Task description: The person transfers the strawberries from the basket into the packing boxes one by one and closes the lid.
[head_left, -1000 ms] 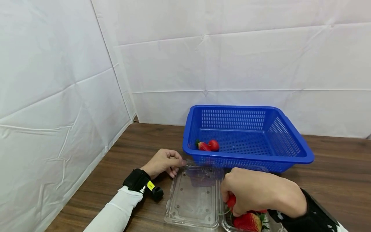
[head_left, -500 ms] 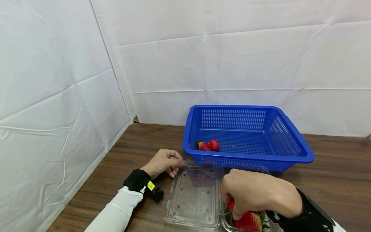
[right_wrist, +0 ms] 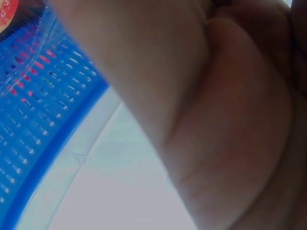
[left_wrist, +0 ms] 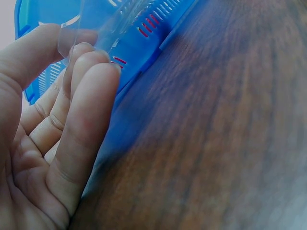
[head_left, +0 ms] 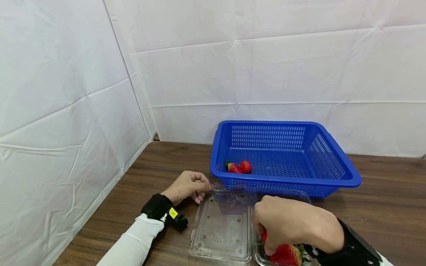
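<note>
My left hand [head_left: 188, 188] pinches the far left corner of a clear plastic clamshell lid [head_left: 223, 225] lying flat on the table. In the left wrist view, thumb and fingertips of the left hand [left_wrist: 72, 100] close on the thin clear edge [left_wrist: 69, 40]. My right hand [head_left: 296, 223] reaches down into the clamshell's base [head_left: 258, 259], fingers curled on a strawberry [head_left: 264, 235] that they mostly cover. Another large strawberry [head_left: 287, 255] with green leaves lies beside it in the base. The right wrist view is mostly filled by the blurred right hand [right_wrist: 192, 96].
Directly behind the clamshell stands a blue perforated basket [head_left: 283, 181]. Two strawberries [head_left: 245, 166] lie in its near left corner. White cloth [head_left: 266, 74] hangs behind and to the left of the brown wooden table [head_left: 382, 207].
The right hand has shifted slightly down and left, within the clamshell base. The left hand and the lid have stayed where they were.
</note>
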The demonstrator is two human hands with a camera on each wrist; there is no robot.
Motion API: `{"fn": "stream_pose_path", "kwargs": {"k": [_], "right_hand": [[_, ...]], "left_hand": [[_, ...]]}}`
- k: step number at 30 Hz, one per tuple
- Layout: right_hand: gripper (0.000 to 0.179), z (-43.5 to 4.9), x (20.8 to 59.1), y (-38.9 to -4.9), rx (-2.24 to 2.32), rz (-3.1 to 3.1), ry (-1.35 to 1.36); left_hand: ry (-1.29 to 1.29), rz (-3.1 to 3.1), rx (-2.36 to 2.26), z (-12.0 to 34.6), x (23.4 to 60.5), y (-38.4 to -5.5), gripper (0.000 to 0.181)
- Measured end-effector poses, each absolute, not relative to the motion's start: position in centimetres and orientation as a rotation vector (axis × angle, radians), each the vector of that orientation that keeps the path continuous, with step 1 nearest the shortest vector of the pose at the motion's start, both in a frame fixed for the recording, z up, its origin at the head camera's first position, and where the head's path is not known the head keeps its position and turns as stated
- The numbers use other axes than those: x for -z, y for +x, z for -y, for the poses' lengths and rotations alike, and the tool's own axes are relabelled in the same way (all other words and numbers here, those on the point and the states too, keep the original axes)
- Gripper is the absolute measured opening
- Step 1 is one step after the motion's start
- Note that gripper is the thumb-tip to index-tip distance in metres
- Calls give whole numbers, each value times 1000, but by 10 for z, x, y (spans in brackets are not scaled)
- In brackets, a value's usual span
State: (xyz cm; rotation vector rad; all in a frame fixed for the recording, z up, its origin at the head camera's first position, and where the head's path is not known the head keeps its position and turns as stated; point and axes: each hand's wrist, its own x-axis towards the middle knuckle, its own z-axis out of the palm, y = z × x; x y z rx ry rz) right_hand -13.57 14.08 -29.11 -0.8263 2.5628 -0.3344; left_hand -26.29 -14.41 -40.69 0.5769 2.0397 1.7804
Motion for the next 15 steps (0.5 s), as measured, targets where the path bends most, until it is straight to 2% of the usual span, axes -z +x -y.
{"fn": "stream_pose_path", "kwargs": {"k": [15], "right_hand": [[35, -141, 289, -136, 370, -2537, -789]], "left_hand": [[567, -2043, -1771, 145, 407, -263, 9]]}}
